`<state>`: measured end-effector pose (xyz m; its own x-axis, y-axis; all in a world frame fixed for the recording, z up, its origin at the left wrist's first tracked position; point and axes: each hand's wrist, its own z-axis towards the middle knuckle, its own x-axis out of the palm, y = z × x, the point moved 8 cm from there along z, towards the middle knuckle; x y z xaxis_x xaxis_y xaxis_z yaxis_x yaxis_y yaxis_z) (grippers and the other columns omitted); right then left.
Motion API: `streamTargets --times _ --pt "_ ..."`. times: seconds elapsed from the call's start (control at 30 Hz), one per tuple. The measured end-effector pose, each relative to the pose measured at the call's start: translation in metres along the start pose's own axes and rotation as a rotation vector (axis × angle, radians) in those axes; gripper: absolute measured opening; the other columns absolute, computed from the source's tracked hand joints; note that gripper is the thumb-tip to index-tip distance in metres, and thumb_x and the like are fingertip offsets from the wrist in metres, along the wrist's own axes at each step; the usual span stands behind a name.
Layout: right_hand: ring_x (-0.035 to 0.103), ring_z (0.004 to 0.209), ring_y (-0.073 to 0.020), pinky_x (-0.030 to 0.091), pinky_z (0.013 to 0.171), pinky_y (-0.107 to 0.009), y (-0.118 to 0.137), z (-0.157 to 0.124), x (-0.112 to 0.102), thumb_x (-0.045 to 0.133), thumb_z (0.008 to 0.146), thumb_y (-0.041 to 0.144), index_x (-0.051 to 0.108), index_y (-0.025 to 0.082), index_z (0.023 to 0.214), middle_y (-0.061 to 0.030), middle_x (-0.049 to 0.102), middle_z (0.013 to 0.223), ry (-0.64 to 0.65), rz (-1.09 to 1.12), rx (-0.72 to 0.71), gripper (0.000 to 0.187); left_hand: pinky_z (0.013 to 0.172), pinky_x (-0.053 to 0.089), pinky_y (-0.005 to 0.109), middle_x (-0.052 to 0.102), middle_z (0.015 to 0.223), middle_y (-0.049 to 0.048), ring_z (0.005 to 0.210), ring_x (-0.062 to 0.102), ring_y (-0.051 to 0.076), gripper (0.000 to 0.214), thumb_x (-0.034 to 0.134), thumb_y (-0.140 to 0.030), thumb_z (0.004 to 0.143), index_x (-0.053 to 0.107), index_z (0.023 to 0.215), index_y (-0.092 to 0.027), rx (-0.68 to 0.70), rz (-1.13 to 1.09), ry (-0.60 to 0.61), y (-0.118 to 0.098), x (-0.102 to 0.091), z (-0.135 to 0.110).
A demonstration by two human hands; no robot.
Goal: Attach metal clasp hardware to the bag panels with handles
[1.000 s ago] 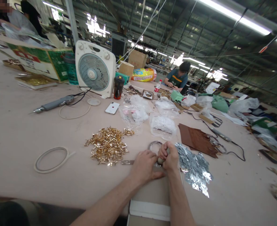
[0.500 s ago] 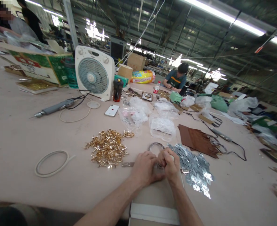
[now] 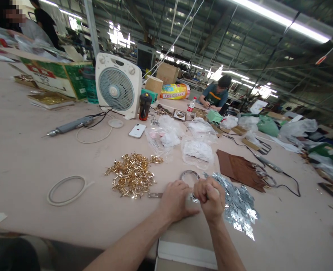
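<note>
My left hand presses down over a flat brown strip with metal on its end; its thumb points right and the fingertips are partly hidden. Beside it, my right hand is closed in a fist around a pale-handled tool, whose working end I cannot make out. A small bit of bright metal shows between the hands. Just beyond them lies a coiled ring. A heap of gold-coloured metal fittings is on the left. Silvery flat metal plates are piled against the right side of my right hand.
A board with a pale edge lies under my forearms. A tape roll, an electric screwdriver, a fan, a phone, plastic bags and brown leather pieces surround the work. Across the table sits a person.
My right hand has shifted slightly right and turned with the tool, widening the gap to my left hand. The left hand stays on the strip. The whole view has moved a little.
</note>
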<state>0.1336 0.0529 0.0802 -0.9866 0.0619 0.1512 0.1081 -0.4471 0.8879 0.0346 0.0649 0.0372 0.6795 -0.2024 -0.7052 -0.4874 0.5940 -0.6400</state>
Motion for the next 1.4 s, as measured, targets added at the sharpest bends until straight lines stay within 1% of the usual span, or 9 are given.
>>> streamTargets --times 0.13,0.27,0.47,0.6,0.77,0.87,0.97,1.1,1.4 --pt "0.033 0.045 -0.0104 0.025 0.046 -0.026 -0.02 -0.003 -0.001 0.063 0.097 0.043 0.046 0.023 0.062 0.0059 0.04 0.051 -0.028 -0.078 0.104 0.044 0.096 0.044 0.043 0.074 0.109 0.0055 0.116 0.06 0.031 0.036 0.087 -0.047 0.072 0.07 0.094 -0.025 -0.015 -0.008 0.01 0.002 0.0 0.0" --pt "0.028 0.041 -0.0095 0.02 0.042 -0.024 -0.037 -0.005 -0.014 0.063 0.096 0.045 0.046 0.023 0.064 0.0077 0.036 0.048 -0.138 0.11 0.13 0.042 0.098 0.045 0.044 0.073 0.11 0.0067 0.115 0.061 0.031 0.042 0.086 -0.054 0.073 0.071 0.1 -0.025 0.008 -0.015 0.017 0.005 0.004 0.0" --pt "0.025 0.042 -0.0079 0.026 0.043 -0.022 -0.014 -0.007 -0.065 0.062 0.093 0.04 0.045 0.022 0.068 0.009 0.032 0.053 -0.393 0.347 0.016 0.035 0.115 0.043 0.049 0.062 0.143 0.0097 0.134 0.052 0.032 0.084 0.095 -0.05 0.067 0.059 0.138 -0.025 0.053 -0.173 -0.064 0.02 -0.004 -0.009" --pt "0.031 0.044 -0.0068 0.028 0.044 -0.021 0.006 -0.005 -0.087 0.067 0.089 0.035 0.048 0.021 0.07 0.0074 0.038 0.057 -0.493 0.312 -0.028 0.031 0.123 0.037 0.053 0.054 0.152 0.0122 0.144 0.044 0.032 0.082 0.092 -0.035 0.072 0.054 0.145 -0.024 0.007 -0.215 -0.106 0.034 -0.021 -0.028" --pt "0.026 0.042 -0.0062 0.024 0.041 -0.02 0.008 0.016 -0.042 0.066 0.091 0.038 0.05 0.021 0.07 0.0086 0.035 0.055 -0.404 0.352 0.023 0.032 0.123 0.037 0.049 0.06 0.146 0.0125 0.139 0.051 0.028 0.058 0.071 -0.023 0.086 0.056 0.141 -0.02 -0.101 -0.269 -0.105 0.044 -0.029 -0.042" --pt "0.024 0.04 -0.0062 0.021 0.039 -0.02 -0.013 0.028 -0.002 0.064 0.093 0.044 0.05 0.022 0.07 0.0088 0.035 0.054 -0.337 0.338 0.11 0.035 0.118 0.043 0.046 0.068 0.136 0.0105 0.13 0.059 0.026 0.043 0.062 -0.019 0.089 0.063 0.132 -0.02 -0.157 -0.318 -0.106 0.05 -0.03 -0.038" --pt "0.026 0.04 -0.0062 0.019 0.038 -0.02 -0.038 0.032 0.02 0.064 0.093 0.047 0.05 0.022 0.07 0.009 0.036 0.054 -0.32 0.287 0.164 0.037 0.112 0.048 0.043 0.072 0.128 0.0088 0.121 0.064 0.026 0.042 0.066 -0.018 0.083 0.068 0.124 -0.02 -0.2 -0.335 -0.079 0.055 -0.03 -0.033" --pt "0.027 0.039 -0.0067 0.02 0.037 -0.02 -0.059 0.03 0.024 0.062 0.095 0.049 0.048 0.023 0.071 0.0095 0.036 0.054 -0.307 0.234 0.185 0.038 0.106 0.051 0.04 0.075 0.125 0.0063 0.116 0.067 0.027 0.05 0.077 -0.02 0.074 0.07 0.123 -0.022 -0.238 -0.345 -0.03 0.058 -0.031 -0.031" --pt "0.025 0.038 -0.0061 0.02 0.037 -0.019 -0.08 0.033 0.027 0.065 0.093 0.048 0.049 0.022 0.07 0.0103 0.035 0.051 -0.255 0.291 0.305 0.038 0.091 0.052 0.034 0.079 0.108 0.001 0.101 0.07 0.026 0.035 0.081 -0.024 0.073 0.079 0.108 -0.024 -0.304 -0.347 0.074 0.057 -0.034 -0.024"
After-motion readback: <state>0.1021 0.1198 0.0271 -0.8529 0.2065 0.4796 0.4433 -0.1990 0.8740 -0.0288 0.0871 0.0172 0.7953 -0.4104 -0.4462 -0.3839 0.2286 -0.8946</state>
